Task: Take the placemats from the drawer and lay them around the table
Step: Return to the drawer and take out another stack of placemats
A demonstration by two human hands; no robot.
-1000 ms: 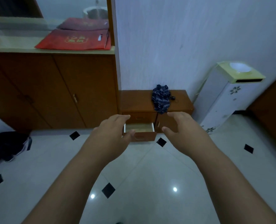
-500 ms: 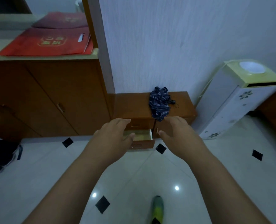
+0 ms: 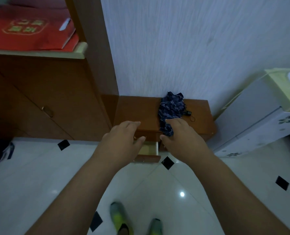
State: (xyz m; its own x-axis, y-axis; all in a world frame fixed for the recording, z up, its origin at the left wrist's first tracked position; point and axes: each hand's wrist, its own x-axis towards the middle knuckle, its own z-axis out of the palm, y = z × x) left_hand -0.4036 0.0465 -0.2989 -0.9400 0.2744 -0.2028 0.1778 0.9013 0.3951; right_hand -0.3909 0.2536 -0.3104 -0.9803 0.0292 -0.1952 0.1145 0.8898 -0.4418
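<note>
Hands are being held out over a low wooden cabinet (image 3: 140, 114) against the wall: the left hand (image 3: 122, 141) and the right hand (image 3: 181, 139), both with fingers loosely extended and nothing being gripped. Between them the drawer (image 3: 148, 154) is being shown pulled out, pale inside; whether placemats are lying in it cannot be told. A dark checked cloth (image 3: 172, 111) is being draped over the cabinet top
</note>
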